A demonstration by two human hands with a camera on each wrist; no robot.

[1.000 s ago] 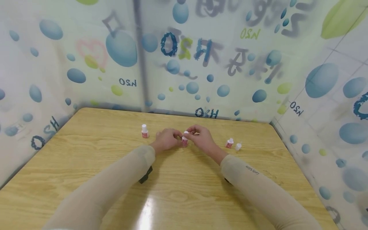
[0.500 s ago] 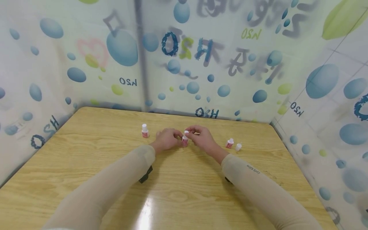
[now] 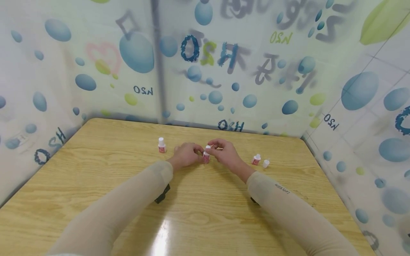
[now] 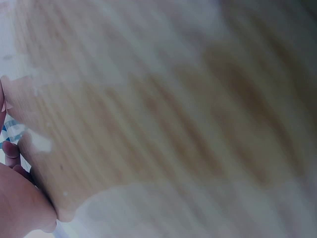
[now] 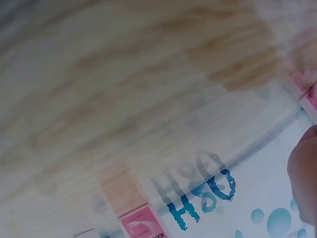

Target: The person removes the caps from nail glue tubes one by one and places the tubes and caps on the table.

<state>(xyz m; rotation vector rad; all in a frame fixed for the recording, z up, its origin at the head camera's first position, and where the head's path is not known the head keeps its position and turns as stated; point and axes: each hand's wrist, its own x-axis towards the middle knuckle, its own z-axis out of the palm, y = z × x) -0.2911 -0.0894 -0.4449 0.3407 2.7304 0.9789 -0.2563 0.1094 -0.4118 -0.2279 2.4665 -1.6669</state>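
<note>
A small bottle (image 3: 206, 158) with a pink-red label and a white cap (image 3: 208, 148) stands upright on the table in the head view. My left hand (image 3: 187, 155) holds its body from the left, thumb and fingers at the label. From the right, the thumb and forefinger of my right hand (image 3: 225, 154) pinch the white cap at the top. At the left edge of the left wrist view, part of the left hand (image 4: 22, 201) shows, with the bottle out of sight. In the right wrist view the right hand (image 5: 303, 173) appears at the right edge beside a pink label (image 5: 311, 101).
A capped bottle (image 3: 162, 146) of the same kind stands to the left. On the right, another bottle (image 3: 256, 159) with a shorter white top stands by a loose white cap (image 3: 266, 163). A patterned wall (image 3: 192, 106) borders the wooden table (image 3: 198, 217) at the back.
The head view has tilted very slightly. Both hands stay at the middle bottle, and the other bottles keep their places.
</note>
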